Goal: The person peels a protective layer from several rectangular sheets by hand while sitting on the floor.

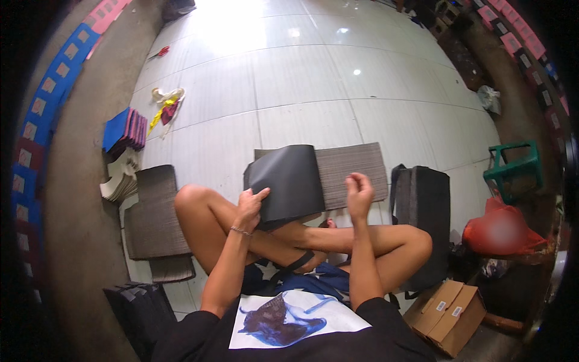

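My left hand [251,206] grips the left edge of a black flexible sheet [289,181], thumb on top, above my crossed legs. The sheet bends over part of a stack of grey, fine-striped pieces [353,174] on the tiled floor. My right hand [360,190] is raised over the right part of that stack, its fingers curled towards the thumb; whether something small is between them cannot be told. A black strap [294,264] lies across my foot.
Grey piles [156,226] lie left, near blue and pink folded pieces [124,129] and a cloth tangle [166,108]. Red-handled scissors [162,51] lie farther off. At right are a black case-like stack [423,217], a green stool [515,167], a red bag [502,226] and a cardboard box [448,314].
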`<state>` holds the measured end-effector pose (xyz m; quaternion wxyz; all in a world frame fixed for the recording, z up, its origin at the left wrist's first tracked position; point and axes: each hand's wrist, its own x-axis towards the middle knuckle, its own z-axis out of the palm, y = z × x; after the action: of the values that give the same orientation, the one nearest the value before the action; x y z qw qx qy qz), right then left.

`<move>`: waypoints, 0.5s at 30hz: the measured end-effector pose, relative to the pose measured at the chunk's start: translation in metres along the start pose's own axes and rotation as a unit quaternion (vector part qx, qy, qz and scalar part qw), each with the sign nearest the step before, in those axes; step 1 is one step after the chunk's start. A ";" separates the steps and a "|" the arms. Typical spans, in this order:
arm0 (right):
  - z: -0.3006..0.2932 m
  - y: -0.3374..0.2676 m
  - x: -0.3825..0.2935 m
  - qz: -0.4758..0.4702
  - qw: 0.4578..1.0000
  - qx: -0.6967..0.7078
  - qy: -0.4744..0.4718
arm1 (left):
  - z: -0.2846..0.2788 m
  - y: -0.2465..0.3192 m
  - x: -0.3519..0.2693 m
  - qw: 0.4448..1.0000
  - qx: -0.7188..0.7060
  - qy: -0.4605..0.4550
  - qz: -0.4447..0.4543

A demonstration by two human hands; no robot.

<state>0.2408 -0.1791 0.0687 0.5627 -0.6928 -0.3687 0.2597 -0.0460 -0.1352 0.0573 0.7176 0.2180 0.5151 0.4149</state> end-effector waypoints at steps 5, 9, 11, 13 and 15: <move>0.095 -0.041 -0.070 -0.187 0.963 -0.100 -0.169 | 0.036 0.016 -0.015 0.993 0.075 0.069 0.053; 0.118 -0.024 -0.076 -0.133 0.986 -0.064 -0.084 | 0.033 0.005 -0.005 0.989 0.086 0.081 0.083; 0.115 -0.017 -0.069 -0.085 0.989 -0.018 -0.118 | 0.028 -0.002 -0.003 0.990 0.076 0.077 0.090; 0.102 -0.016 -0.051 -0.063 0.984 0.026 -0.164 | 0.028 -0.005 0.000 0.993 0.049 0.057 0.087; 0.079 -0.005 -0.025 -0.002 0.985 0.055 -0.163 | 0.027 0.002 -0.005 0.991 0.058 0.104 0.056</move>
<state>0.1636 -0.1524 0.0536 0.5328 -0.6083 -0.4420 0.3882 -0.0222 -0.1353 0.0714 0.6219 0.2437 0.5970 0.4443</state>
